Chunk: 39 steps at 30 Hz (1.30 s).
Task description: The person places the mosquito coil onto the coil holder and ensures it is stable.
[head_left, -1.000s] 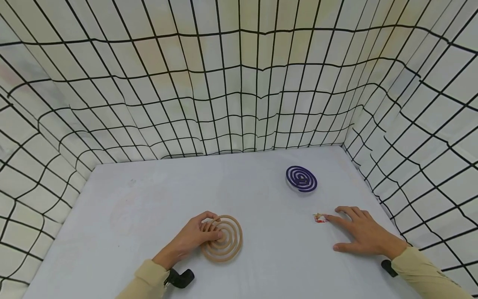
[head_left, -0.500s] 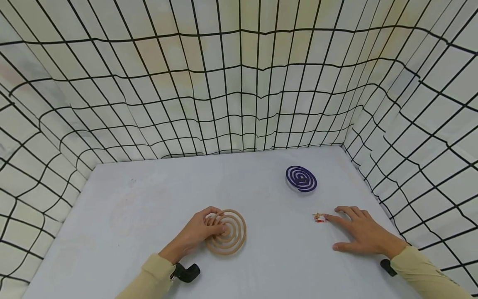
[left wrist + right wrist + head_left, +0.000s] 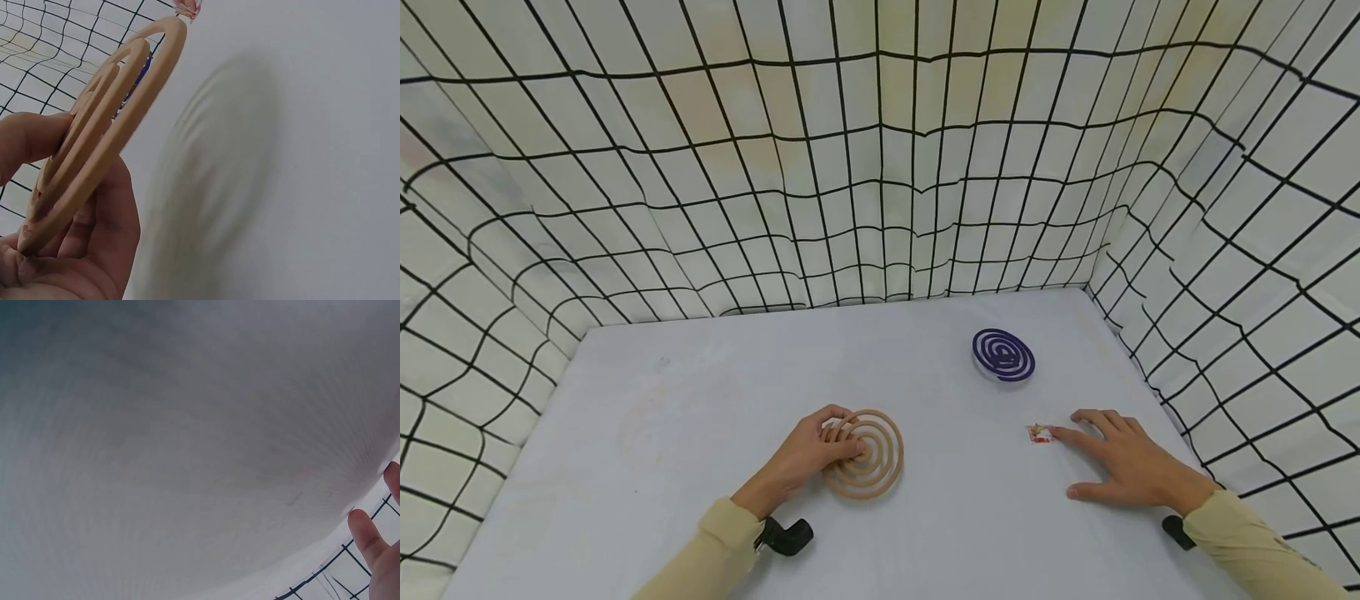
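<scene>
My left hand (image 3: 801,458) holds a tan mosquito coil (image 3: 891,475) by its left side, the thumb over its rings and the other fingers behind. In the left wrist view the tilted coil (image 3: 119,134) is raised over the white surface and casts a broad shadow. My right hand (image 3: 1123,462) rests on the table with its fingers spread. Its index fingertip is right at a small red and white paper piece (image 3: 1040,433). In the right wrist view only some fingertips (image 3: 362,528) show, at the right edge. A purple spiral coil (image 3: 1003,356) lies farther back.
A white-covered table (image 3: 715,375) lies under both hands. Black wire grid (image 3: 880,179) with pale sheeting behind it stands along the back and both sides. A black strap piece (image 3: 790,537) sits at the left wrist.
My left hand has moved a little away from me and to the right, carrying the tan mosquito coil. My right hand, the paper piece and the purple coil stay in place.
</scene>
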### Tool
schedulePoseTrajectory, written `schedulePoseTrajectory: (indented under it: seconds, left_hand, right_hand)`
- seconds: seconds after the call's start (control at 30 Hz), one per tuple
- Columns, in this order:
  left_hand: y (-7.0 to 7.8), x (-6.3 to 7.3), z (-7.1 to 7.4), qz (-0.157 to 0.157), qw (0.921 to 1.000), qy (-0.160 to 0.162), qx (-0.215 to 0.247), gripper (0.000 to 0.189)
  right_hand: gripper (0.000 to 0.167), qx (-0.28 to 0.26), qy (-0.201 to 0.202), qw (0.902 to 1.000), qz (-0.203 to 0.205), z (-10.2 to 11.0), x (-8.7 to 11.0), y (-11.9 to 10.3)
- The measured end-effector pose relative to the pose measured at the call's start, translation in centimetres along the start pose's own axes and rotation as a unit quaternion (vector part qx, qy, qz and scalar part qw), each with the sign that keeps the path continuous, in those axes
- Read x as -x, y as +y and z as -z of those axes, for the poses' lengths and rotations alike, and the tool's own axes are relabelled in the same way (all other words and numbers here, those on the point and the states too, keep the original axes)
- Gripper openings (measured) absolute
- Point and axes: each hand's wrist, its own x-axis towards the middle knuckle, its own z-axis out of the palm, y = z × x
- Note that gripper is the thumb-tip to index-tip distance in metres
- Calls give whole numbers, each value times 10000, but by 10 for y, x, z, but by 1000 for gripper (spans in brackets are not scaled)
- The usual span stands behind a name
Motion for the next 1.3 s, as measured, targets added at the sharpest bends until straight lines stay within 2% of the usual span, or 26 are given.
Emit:
schedulePoseTrajectory:
  seconds: [0.4,0.93,1.3]
  left_hand:
    - [4,-15,-13,-22,9998,106,167,53]
    - [7,-26,-30,-90,9994,-108,332,52]
    - [9,-32,-41,-140,9985,-384,371,53]
  right_hand:
    - [86,-9,27,10000,-20,-1,0,2]
    - [84,8,251,9996,129,1,0,0]
    - [83,-37,223,9996,175,2,1,-1]
